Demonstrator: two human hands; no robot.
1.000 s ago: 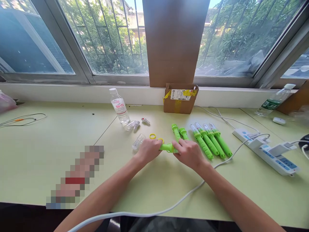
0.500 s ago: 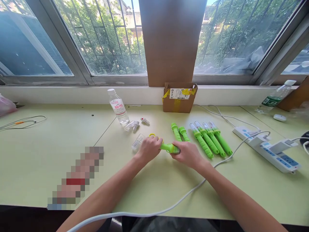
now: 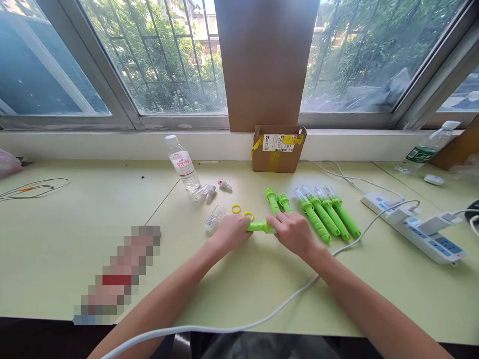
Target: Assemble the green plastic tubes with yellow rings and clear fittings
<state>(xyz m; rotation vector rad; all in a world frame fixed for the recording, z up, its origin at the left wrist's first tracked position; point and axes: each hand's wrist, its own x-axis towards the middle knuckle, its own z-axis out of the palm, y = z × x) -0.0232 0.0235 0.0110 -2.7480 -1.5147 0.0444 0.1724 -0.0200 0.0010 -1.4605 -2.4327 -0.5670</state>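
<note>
While the left hand (image 3: 232, 232) grips a bright green plastic stick (image 3: 258, 227) over the pale green table (image 3: 224, 299), the right hand's (image 3: 295, 233) fingers hug its other end. It looks like twisting; the next turn needs a steady hold. Behind, a clear, pink-labelled plastic bottle (image 3: 182, 164) may hold water; the brown cardboard box (image 3: 275, 162) hides its inside.

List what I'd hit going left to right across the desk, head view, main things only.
Thin cable → red-labelled bottle → left hand → held green stick → right hand → four green sticks with clear tips → power strip.
</note>
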